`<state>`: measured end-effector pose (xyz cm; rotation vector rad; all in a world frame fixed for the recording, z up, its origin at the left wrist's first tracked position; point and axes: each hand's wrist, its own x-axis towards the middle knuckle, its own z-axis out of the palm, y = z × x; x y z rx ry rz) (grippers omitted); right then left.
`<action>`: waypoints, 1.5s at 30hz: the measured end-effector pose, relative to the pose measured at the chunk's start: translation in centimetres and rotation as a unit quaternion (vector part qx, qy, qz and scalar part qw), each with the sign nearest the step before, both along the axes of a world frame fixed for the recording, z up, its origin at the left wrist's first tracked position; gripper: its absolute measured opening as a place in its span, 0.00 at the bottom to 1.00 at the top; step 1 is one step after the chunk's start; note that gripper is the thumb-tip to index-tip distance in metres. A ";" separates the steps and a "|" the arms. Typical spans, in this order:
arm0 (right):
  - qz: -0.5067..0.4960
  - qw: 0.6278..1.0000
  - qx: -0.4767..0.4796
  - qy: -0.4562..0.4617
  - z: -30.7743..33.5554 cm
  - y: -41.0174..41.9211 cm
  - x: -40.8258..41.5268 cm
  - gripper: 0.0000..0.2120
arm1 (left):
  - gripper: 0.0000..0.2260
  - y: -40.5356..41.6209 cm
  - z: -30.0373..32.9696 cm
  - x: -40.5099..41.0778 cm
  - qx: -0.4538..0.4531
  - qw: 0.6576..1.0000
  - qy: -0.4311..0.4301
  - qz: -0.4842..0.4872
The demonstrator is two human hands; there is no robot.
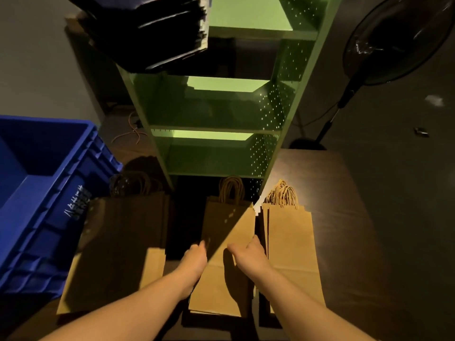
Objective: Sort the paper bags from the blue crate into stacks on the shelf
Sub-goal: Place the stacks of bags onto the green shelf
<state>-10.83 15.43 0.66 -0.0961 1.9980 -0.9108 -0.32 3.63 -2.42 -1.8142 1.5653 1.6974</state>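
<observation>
Paper bags lie flat on the floor in three brown stacks at the foot of the green shelf (221, 104): left stack (118, 242), middle stack (229, 242), right stack (290, 242). All share one heading: long axis runs away from the person toward the shelf, twine handles at the far end, folded bottoms nearest the body.

Both hands sit on the middle stack. Left hand (195, 258) at its left edge, fingers curled down, apparently over that edge; whether they pinch paper or only rest, cannot tell. Right hand (246, 252) at the right edge, in the narrow gap beside the right stack, fingers bent over the top bag; grip likewise unclear.

Hands bracket the stack across its short axis, about mid-length. Neither is nearer; the stack lies directly ahead of both.

Blue crate (44, 193) stands to the left, well apart from the hands; the part of its inside that shows looks empty. Black stack (152, 33) sits on an upper board. Lower boards in view bare.

Likely step: squaring or lifting the middle stack.
</observation>
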 end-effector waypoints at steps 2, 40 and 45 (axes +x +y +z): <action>-0.023 1.000 0.019 -0.007 -2.4 -0.6 0.1 0.56 | 0.23 0.3 -0.7 0.0 0.015 1.000 0.016 0.012; 0.137 0.979 -0.085 0.127 4.0 -0.3 1.5 0.20 | 0.31 0.9 1.3 5.0 0.065 0.991 0.119 0.019; 0.248 0.911 0.040 0.329 6.7 -1.7 1.9 0.17 | 0.19 -1.5 2.5 4.4 -0.059 0.993 0.098 -0.020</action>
